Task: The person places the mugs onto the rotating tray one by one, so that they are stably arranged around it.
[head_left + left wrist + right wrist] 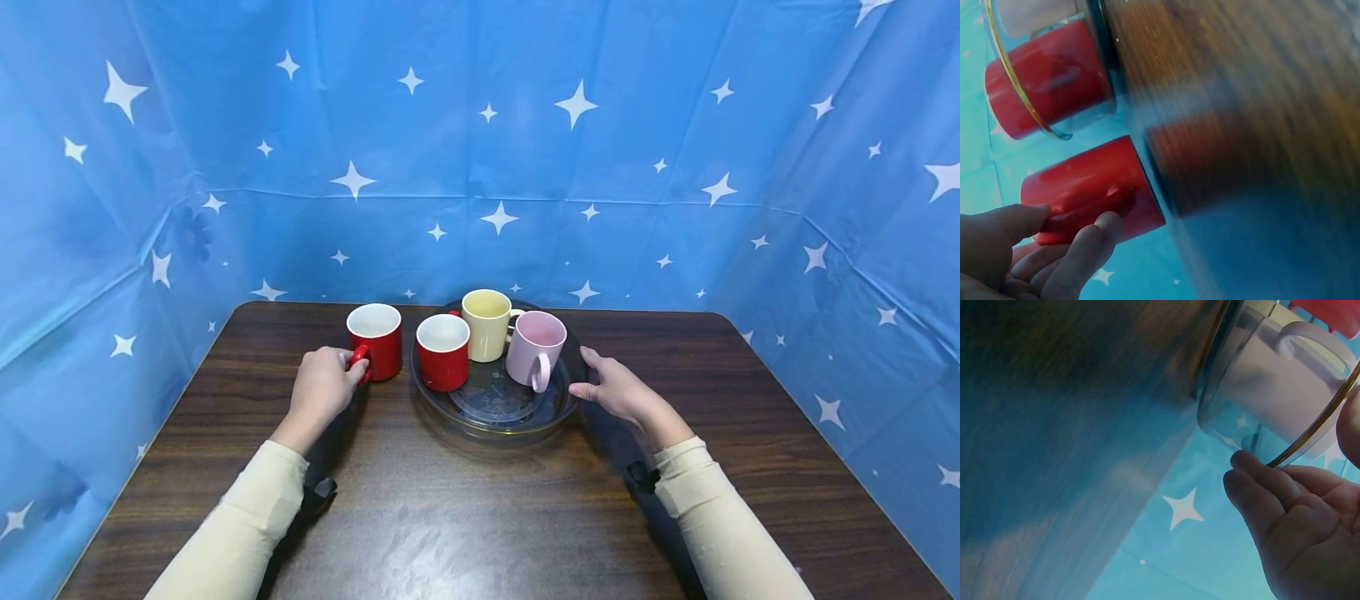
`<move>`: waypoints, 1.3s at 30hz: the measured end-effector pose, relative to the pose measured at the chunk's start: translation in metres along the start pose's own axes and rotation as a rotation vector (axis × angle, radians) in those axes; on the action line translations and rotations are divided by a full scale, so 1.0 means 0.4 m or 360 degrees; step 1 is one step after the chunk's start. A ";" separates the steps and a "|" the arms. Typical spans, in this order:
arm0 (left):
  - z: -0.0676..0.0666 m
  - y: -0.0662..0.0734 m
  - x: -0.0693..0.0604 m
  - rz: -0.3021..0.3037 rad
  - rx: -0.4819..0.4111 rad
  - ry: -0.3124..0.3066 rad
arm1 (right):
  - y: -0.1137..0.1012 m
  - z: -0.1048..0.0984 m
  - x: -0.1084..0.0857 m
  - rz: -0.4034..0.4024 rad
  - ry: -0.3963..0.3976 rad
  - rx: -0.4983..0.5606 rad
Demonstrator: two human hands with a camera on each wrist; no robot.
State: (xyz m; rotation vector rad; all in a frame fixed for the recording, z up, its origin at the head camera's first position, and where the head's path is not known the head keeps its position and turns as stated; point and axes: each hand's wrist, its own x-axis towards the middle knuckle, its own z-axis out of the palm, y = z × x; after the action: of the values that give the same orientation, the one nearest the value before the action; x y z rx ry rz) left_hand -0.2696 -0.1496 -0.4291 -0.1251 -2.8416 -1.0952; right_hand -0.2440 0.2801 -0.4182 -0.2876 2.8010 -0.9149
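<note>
My left hand (322, 385) pinches the handle of a red mug (384, 348) with a white inside, upright left of a round clear glass dish (495, 429). The left wrist view shows the thumb and fingers on the handle of this red mug (1094, 187); whether its base touches the table I cannot tell. Inside the dish stand another red mug (444, 367), a pale yellow mug (487, 333) and a pink mug (534, 350). At the dish's right side my right hand (626, 393) holds the rim, thumb on top and fingers against the outer glass wall (1216, 419).
The dark wooden table (465, 517) lies under everything. A blue cloth with white stars (480, 150) hangs behind the table and along both sides. The dish and the left red mug are near the table's back edge.
</note>
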 end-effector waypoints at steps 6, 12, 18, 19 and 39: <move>-0.008 0.000 -0.003 0.0066 0.0035 0.0066 | 0.004 0.000 0.001 -0.0014 0.0015 -0.0002; -0.021 0.006 -0.010 0.0088 0.0034 0.0082 | 0.006 0.000 0.001 -0.0018 0.0014 0.0007; -0.033 0.019 -0.017 0.0062 -0.0002 0.0077 | 0.007 0.000 0.000 -0.0021 0.0006 0.0007; -0.034 0.020 -0.017 0.0065 -0.0003 0.0081 | 0.007 0.000 0.000 -0.0022 0.0008 0.0007; -0.080 0.044 -0.026 0.0166 0.0041 0.0193 | 0.002 -0.002 0.000 -0.0040 0.0033 0.0013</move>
State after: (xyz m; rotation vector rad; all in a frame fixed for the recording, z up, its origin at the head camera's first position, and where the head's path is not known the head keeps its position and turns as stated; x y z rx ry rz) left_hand -0.2554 -0.1584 -0.3952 -0.1957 -2.7077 -1.0087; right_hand -0.2442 0.2811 -0.4179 -0.3151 2.8176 -0.9402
